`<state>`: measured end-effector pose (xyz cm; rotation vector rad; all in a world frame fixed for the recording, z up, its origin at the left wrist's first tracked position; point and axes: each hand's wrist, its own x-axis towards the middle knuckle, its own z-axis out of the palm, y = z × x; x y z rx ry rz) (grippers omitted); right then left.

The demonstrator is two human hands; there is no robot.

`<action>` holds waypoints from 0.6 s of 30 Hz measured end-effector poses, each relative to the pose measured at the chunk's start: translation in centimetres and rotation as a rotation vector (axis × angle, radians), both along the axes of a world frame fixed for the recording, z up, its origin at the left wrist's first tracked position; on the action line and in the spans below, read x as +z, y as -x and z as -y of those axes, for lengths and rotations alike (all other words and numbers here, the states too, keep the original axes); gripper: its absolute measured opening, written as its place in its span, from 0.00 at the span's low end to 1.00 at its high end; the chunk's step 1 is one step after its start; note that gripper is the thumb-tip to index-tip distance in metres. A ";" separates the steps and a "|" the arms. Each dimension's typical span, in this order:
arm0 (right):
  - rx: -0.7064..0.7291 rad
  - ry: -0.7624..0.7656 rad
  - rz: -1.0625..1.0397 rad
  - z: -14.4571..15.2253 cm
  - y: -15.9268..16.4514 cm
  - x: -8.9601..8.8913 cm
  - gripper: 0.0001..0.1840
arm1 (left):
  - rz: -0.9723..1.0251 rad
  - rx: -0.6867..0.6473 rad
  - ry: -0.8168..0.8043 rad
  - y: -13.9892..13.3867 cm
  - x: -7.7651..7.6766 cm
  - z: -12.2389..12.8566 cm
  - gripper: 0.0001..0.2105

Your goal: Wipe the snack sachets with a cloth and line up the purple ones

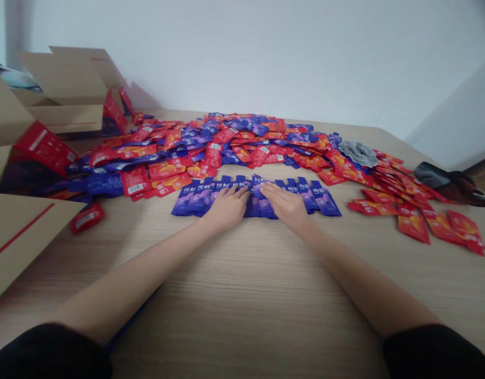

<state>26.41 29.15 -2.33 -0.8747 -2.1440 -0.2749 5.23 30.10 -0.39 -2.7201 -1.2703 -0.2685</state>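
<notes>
A row of purple sachets (321,199) lies side by side, partly overlapping, on the table in front of me. My left hand (230,204) rests palm down on the left middle of the row, its fingers stretched out over the sachets. Close to it, my right hand (285,204) lies on the right middle with its fingers extended, the tips touching a purple sachet (258,181) that sits a little higher than its neighbours. Both hands cover parts of the sachets beneath them. Neither is seen wrapped round anything.
Behind the row spreads a heap of mixed red and purple sachets (234,138). Several red sachets (414,223) lie at the right, near a grey cloth (359,152) and a dark object (451,183). Open cardboard boxes (69,118) stand at the left; a flap (25,226) reaches over the table (242,295).
</notes>
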 end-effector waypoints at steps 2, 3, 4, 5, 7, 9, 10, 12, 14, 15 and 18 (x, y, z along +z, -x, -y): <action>-0.009 0.078 0.082 -0.3 0.3 -1.0 0.22 | 0.017 -0.004 0.036 0.2 -0.5 0.0 0.19; -0.004 0.115 0.120 -0.3 0.3 -1.4 0.22 | 0.028 -0.014 0.048 0.2 -0.5 0.0 0.19; 0.006 0.147 0.152 -0.3 0.4 -1.8 0.22 | 0.036 -0.029 0.057 0.2 -0.6 -0.1 0.19; 0.018 0.173 0.175 -0.2 0.4 -2.1 0.23 | 0.042 -0.048 0.064 0.2 -0.5 -0.1 0.19; 0.042 0.203 0.182 -0.1 0.2 -2.3 0.25 | 0.049 -0.072 0.066 0.2 -0.6 -0.2 0.20; 0.048 0.190 0.135 0.1 0.1 -2.1 0.25 | 0.056 -0.071 0.059 0.1 -0.8 -0.3 0.20; 0.046 0.169 0.097 0.1 0.1 -2.0 0.25 | 0.060 -0.069 0.058 0.0 -1.0 -0.3 0.21; 0.038 0.123 0.017 0.3 0.3 -1.8 0.25 | 0.078 -0.063 0.061 -0.1 -1.5 -0.3 0.21; 0.039 0.112 -0.025 0.5 0.7 -1.7 0.26 | 0.103 -0.055 0.070 -0.2 -2.0 -0.3 0.21; 0.043 0.127 -0.021 0.6 0.9 -1.8 0.26 | 0.113 -0.048 0.075 -0.3 -2.2 -0.3 0.21; 0.040 0.214 0.067 1.0 1.5 -2.2 0.26 | 0.123 -0.034 0.085 -0.5 -2.4 -0.4 0.21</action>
